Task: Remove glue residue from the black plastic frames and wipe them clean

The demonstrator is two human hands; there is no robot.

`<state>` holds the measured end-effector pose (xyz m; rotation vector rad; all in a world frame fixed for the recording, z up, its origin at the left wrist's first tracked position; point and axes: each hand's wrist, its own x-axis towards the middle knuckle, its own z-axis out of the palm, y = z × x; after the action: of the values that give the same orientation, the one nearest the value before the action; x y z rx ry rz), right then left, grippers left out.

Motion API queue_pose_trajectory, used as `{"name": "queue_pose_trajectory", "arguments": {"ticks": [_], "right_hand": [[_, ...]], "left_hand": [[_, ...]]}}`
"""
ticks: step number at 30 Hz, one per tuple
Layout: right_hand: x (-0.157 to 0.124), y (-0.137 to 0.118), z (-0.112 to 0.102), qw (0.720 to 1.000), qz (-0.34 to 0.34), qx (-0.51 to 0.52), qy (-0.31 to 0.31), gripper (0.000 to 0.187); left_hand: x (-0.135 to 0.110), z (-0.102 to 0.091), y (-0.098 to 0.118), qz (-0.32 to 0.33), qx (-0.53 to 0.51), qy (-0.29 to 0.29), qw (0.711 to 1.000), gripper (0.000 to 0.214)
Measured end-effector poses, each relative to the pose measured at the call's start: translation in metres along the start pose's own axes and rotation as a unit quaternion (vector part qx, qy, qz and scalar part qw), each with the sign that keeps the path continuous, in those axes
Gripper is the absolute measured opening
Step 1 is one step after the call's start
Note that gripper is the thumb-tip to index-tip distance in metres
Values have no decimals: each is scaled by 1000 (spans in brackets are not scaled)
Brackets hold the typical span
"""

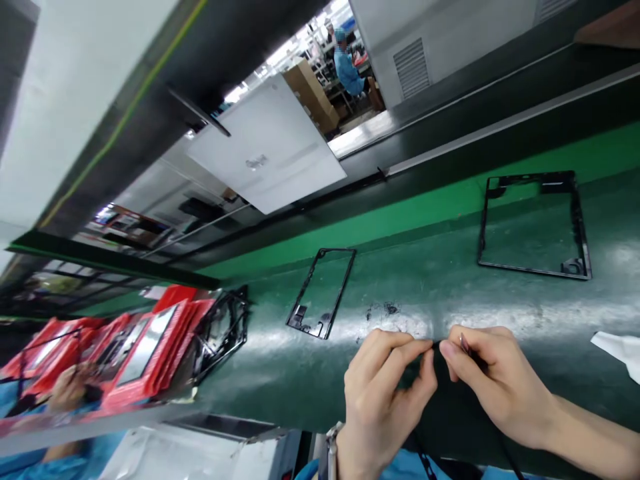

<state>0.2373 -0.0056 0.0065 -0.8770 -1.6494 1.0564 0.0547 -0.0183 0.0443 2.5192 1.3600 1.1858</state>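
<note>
— Where do things stand?
— I have both hands low over the near edge of the green counter [450, 280]. My left hand [383, 390] and right hand [495, 383] meet fingertip to fingertip. On each, thumb and forefinger are closed tight on a thin dark strip [436, 343], held just above the counter. I judge this a fine handling step, with the piece being worked between two pinches.
— What does the move after it call for?
— Small, steady finger motions and a firm pinch at both ends, I'd say. The piece is tiny and looks easy to drop.
— Anything you can't read?
— Plenty. My fingers hide most of the strip, so I can't tell its length or what it is. A slim glint by my right forefinger may be a tool or part of the strip. The narrow black frame [323, 293] and the wide black frame [535, 223] lie well apart from my hands. The white sheet [617, 353] is cut off at the right edge.
</note>
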Motion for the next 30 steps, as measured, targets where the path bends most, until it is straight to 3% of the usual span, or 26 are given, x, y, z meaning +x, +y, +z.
{"name": "queue_pose_trajectory", "arguments": {"ticks": [14,30], "right_hand": [[-5,9,6,999,37,-5,4,47],[-4,10,5,999,17,-29,32,47]], "left_hand": [[4,15,7,38,83,1,996,16],[-20,40,1,-23,55,96,994,15]]}}
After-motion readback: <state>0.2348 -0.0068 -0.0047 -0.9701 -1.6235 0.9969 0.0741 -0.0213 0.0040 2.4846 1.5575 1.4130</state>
